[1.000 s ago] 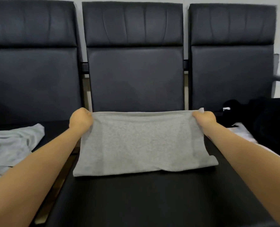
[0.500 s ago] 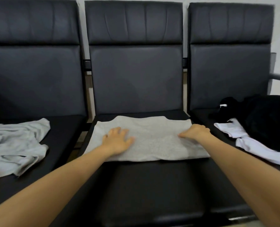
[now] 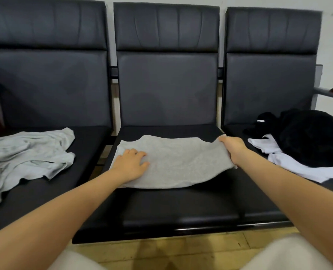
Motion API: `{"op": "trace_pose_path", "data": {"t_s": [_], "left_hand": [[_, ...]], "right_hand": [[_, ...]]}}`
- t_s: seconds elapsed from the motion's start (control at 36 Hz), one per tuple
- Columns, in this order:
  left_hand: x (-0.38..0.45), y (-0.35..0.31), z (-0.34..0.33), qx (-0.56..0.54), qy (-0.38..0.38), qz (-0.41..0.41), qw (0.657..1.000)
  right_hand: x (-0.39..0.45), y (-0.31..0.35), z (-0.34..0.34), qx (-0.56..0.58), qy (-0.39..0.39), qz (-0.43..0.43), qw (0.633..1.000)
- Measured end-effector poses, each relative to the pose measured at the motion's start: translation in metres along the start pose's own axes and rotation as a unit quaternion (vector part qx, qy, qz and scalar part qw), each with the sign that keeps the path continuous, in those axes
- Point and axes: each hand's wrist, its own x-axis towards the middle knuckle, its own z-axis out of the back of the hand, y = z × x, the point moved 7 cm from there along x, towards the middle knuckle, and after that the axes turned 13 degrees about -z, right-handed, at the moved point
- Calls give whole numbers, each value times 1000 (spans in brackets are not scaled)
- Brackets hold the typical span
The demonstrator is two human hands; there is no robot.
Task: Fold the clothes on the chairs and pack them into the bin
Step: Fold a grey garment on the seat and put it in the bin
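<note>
- Row of three black padded leather chairs (image 3: 166, 84): joined side by side, backs upright, seats facing the camera. The middle seat serves as the reference point below.
- Crumpled light grey garment (image 3: 23, 154): lies unfolded on the seat left of the middle seat, spilling toward that seat's front edge.
- Black garment heap (image 3: 309, 137): bunched on the seat right of the middle seat, partly lying over the white cloth.
- Folded heather-grey knit garment (image 3: 181, 162): lies across the rear half of the middle seat; its right edge is raised off the cushion.
- White cloth (image 3: 294, 162): flat on the seat right of the middle seat, beneath and in front of the black heap.
- Left hand (image 3: 131, 165): rests palm-down on the left part of the folded garment, fingers straight and slightly spread, pressing it flat.
- Right hand (image 3: 233, 151): at the right edge of the folded garment, fingers curled round that edge, gripping and lifting it.
</note>
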Motion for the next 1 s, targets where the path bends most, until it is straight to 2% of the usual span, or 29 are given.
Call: {"op": "trace_pose_path", "data": {"t_s": [0.08,0.17,0.25,0.31,0.36,0.42,0.47,0.56,0.64,0.72,0.78,0.81,0.92,1.0], "left_hand": [[-3,22,6,-11,-27,44,999],[-5,36,6,1,-38,52,998],[-6,41,7,-2,-54,51,997],[-5,41,7,-4,-62,50,997],[-4,40,7,-9,-69,51,996],[-2,40,7,-11,-73,54,996],[-1,40,8,-20,-82,56,995],[-1,42,8,-56,-114,66,990],[2,41,10,-95,-154,73,981],[8,37,8,-135,-168,70,974],[11,29,8,-149,-166,61,973],[12,23,6,-155,-157,58,974],[18,5,-7,-82,-112,59,989],[21,-2,-9,-58,-115,50,990]], "right_hand": [[-9,24,-18,-7,22,78,997],[-25,42,-46,-20,52,141,988],[-46,59,-81,-66,83,226,968],[-59,60,-109,-125,128,249,952],[-70,50,-136,-200,200,229,931],[-80,27,-158,-283,293,155,900],[-82,7,-168,-354,340,112,864],[-74,0,-165,-381,316,118,861],[-54,8,-150,-305,264,142,904],[-29,18,-123,-241,137,203,939],[-20,18,-103,-257,31,227,939],[-17,13,-96,-274,6,211,938],[-14,-13,-98,-382,21,124,916],[-15,-18,-110,-339,79,129,929]]}}
